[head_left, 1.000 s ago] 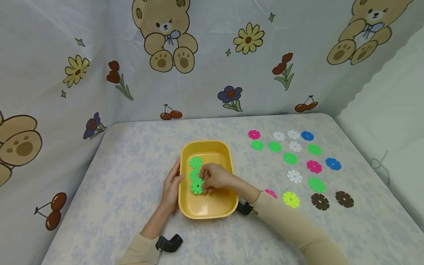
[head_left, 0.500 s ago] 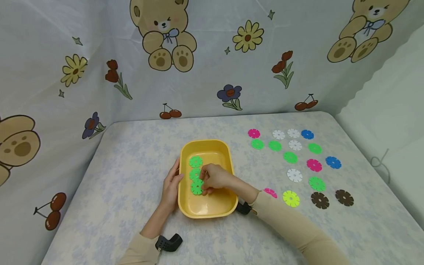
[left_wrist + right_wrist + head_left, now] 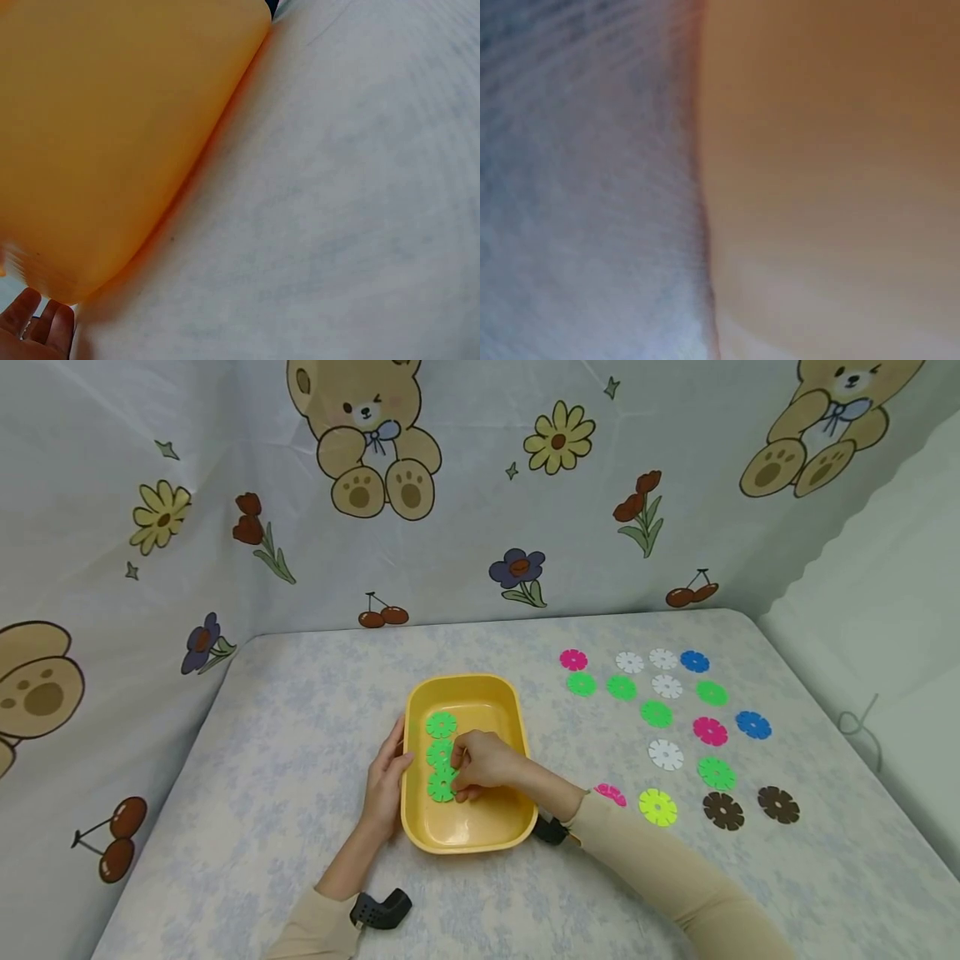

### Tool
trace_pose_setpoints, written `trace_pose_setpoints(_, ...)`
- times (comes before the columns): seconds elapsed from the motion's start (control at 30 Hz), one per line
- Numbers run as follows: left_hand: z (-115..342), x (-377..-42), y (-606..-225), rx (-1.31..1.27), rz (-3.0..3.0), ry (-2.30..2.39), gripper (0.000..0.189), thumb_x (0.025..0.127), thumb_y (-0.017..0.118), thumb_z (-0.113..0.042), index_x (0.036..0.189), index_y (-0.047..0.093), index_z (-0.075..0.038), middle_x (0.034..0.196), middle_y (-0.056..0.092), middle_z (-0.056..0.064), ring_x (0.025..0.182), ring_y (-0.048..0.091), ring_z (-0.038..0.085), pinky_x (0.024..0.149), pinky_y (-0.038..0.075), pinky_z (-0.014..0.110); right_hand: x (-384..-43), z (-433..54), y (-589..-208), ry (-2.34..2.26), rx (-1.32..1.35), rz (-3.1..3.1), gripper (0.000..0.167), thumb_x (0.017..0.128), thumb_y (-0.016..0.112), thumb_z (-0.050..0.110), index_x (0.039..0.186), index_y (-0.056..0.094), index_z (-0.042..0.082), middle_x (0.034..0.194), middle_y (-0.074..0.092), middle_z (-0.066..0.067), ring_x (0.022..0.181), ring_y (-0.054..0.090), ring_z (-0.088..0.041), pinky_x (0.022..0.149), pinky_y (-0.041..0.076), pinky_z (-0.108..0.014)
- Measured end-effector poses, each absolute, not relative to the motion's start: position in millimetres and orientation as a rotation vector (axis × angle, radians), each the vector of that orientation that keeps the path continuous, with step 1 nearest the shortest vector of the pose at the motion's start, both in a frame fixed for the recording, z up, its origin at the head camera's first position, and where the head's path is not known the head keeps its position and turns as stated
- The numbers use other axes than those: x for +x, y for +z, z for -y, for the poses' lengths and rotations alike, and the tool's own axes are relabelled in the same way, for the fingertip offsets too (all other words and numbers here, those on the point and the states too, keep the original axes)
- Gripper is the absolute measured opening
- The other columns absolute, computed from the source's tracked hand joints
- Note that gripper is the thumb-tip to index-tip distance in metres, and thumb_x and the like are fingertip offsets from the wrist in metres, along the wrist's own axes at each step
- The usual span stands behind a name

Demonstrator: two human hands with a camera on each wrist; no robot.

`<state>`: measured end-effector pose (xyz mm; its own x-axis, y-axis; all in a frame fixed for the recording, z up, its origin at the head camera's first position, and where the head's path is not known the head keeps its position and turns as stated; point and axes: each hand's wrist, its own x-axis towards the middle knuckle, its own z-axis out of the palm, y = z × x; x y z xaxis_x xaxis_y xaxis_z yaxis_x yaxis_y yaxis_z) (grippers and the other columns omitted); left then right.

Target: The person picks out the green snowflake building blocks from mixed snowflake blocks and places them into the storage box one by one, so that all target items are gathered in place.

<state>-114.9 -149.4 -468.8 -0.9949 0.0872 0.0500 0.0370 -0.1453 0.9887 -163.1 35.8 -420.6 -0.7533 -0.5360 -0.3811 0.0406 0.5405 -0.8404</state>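
A yellow plastic tray (image 3: 468, 835) stands on the table, and its outer wall (image 3: 112, 150) fills much of the left wrist view. My left hand (image 3: 384, 789) holds the tray's left side, the thumb at the rim and the fingers along the outside. Inside, along the left, lie flat green notched snowflake discs: one at the top (image 3: 441, 724), one in the middle (image 3: 439, 752) and one at the bottom (image 3: 441, 786). My right hand (image 3: 483, 764) reaches in from the right with bent fingers and pinches the bottom green disc at its right edge, partly covering it.
Right of the tray, several loose snowflake discs lie spread on the table (image 3: 300, 718), among them a yellow one (image 3: 657, 807), a brown one (image 3: 723, 811), a pink one (image 3: 710, 732) and a blue one (image 3: 753, 725). A printed cloth (image 3: 457, 485) hangs behind the table.
The bottom green disc has shifted slightly left and turned a little under my right fingers. My left hand keeps its hold on the tray; the whole view has drifted slightly.
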Motion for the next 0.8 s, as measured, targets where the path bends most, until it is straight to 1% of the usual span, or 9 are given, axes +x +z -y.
trace_pose_setpoints(0.17, 149.5, -115.0, -469.0, 0.15, -2.027, 2.348, 0.058, 0.104, 0.032, -0.007, 0.159, 0.014, -0.014, 0.16, 0.023, 0.013, 0.138, 0.035, 0.035, 0.098, 0.047, 0.02, -162.8, -35.5, -420.4, -1.183, -0.412, -2.169, 0.017, 0.081, 0.073, -0.005, 0.093, 0.061, -0.006, 0.065, 0.069, -0.015, 0.056, 0.069, -0.025, 0.055, 0.057, -0.033)
trace_pose_setpoints(0.4, 149.4, -114.7, -469.2, 0.135, -2.043, 2.333, 0.057, 0.105, 0.034, -0.01, 0.159, 0.016, -0.016, 0.157, 0.028, 0.014, 0.133, 0.042, 0.029, 0.096, 0.048, 0.02, -162.4, -36.5, -420.4, -1.157, -0.431, -2.202, 0.016, 0.081, 0.073, -0.004, 0.092, 0.061, -0.005, 0.064, 0.07, -0.013, 0.054, 0.069, -0.023, 0.054, 0.057, -0.033)
trace_pose_setpoints(0.73, 149.2, -114.4, -470.1, 0.147, -2.014, 2.358, 0.057, 0.105, 0.034, -0.01, 0.159, 0.015, -0.016, 0.161, 0.023, 0.012, 0.137, 0.04, 0.029, 0.096, 0.048, 0.02, -162.4, -36.4, -422.1, -1.154, -0.415, -2.219, 0.014, 0.081, 0.073, -0.003, 0.089, 0.061, -0.003, 0.063, 0.07, -0.012, 0.054, 0.069, -0.022, 0.054, 0.057, -0.032)
trace_pose_setpoints(0.8, 149.7, -114.2, -470.6, 0.148, -2.01, 2.362, 0.057, 0.105, 0.034, -0.01, 0.159, 0.015, -0.016, 0.16, 0.025, 0.013, 0.135, 0.042, 0.028, 0.096, 0.048, 0.02, -162.7, -36.5, -422.8, -1.178, -0.425, -2.211, 0.013, 0.082, 0.073, -0.002, 0.088, 0.061, -0.002, 0.064, 0.07, -0.012, 0.055, 0.069, -0.024, 0.054, 0.057, -0.033)
